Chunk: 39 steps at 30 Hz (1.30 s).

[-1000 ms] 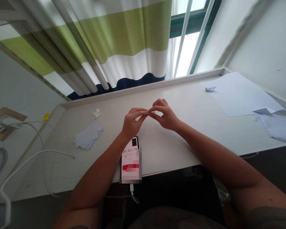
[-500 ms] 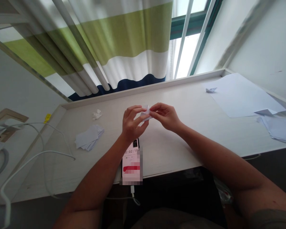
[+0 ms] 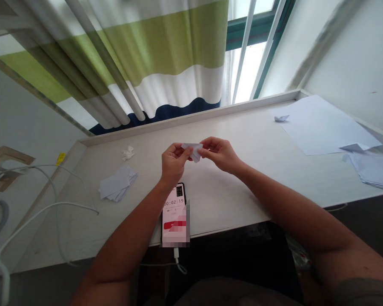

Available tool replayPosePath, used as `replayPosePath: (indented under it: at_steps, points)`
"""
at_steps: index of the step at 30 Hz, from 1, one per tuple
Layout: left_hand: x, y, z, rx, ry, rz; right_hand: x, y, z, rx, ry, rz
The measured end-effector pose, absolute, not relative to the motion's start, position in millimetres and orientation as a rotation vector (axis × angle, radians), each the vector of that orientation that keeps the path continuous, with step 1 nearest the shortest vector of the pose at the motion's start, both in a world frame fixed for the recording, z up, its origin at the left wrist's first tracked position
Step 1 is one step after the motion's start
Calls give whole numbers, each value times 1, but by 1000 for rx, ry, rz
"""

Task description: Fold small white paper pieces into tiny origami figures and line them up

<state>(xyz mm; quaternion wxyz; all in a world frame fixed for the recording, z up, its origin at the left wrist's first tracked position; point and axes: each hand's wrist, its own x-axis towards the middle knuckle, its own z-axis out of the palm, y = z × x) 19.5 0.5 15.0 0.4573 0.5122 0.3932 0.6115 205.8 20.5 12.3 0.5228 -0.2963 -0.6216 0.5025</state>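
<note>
A small folded piece of white paper is held up between my two hands over the middle of the desk. My left hand pinches its left side, thumb in front and fingers behind. On its right edge, the thumb and fingers of my right hand are closed. The paper has a wide upper edge and narrows to a point below. Below my left hand lies a phone showing a running timer, partly blurred out.
A stack of paper pieces and a crumpled paper lie on the left. At right are a large white sheet, a small folded paper boat and more folded papers. White cables cross the left side.
The paper has been turned, so its wide edge is now on top. My left fingers have moved behind it, with the thumb in front. My right hand keeps its pinch.
</note>
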Motion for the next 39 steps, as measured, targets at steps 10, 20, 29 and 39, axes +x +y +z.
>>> replayPosePath:
  at_steps: [10,20,29,39]
  points:
    - [18,-6,23,1307,963,1225,210,21,14,-799,-1512,1282]
    - [17,-6,24,1331,994,1185,211,19,17,-773,-1587,1260]
    - [10,-6,29,1272,1023,982,213,26,7,-779,-1678,1240]
    - [4,1,27,1046,1061,1089,221,26,6,-594,-2091,647]
